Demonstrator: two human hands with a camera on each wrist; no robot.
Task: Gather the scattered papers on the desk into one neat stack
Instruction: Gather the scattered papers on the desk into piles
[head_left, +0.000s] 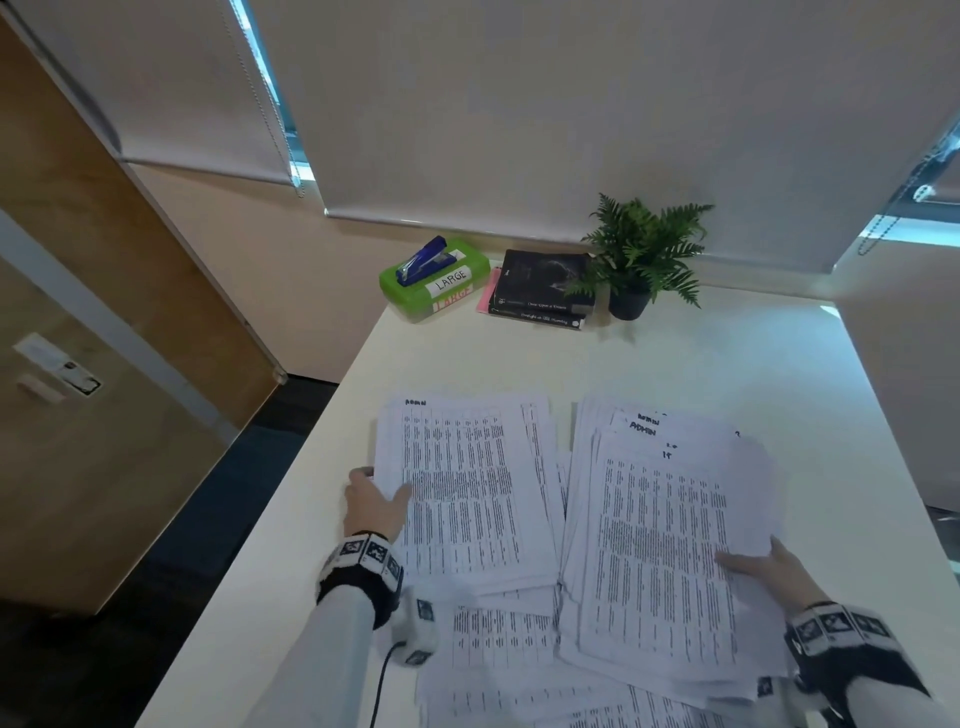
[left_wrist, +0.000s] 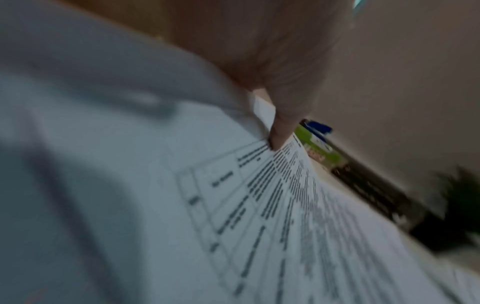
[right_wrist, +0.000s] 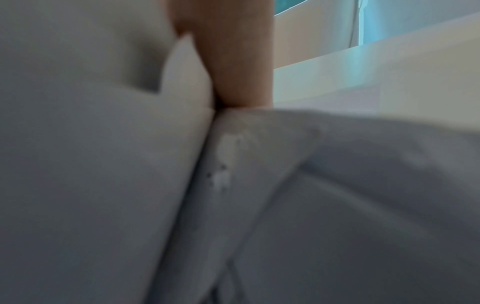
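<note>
Two piles of white printed sheets lie side by side on the white desk (head_left: 701, 358). My left hand (head_left: 375, 500) grips the left edge of the left pile (head_left: 462, 488), thumb on top and fingers underneath; in the left wrist view the thumb (left_wrist: 280, 131) presses on the printed sheet (left_wrist: 285, 216). My right hand (head_left: 763, 566) grips the right edge of the fanned right pile (head_left: 660, 551), thumb on top. The right wrist view is blurred: a finger (right_wrist: 233, 67) against white paper (right_wrist: 103, 164). More loose sheets (head_left: 498, 639) lie under both piles near the front edge.
At the desk's back stand a green box labelled LARGE (head_left: 436, 286) with a blue stapler (head_left: 421, 260) on it, two dark books (head_left: 543, 288) and a potted fern (head_left: 641, 254). Bare desk lies between these and the papers. The desk's left edge drops to dark floor (head_left: 218, 493).
</note>
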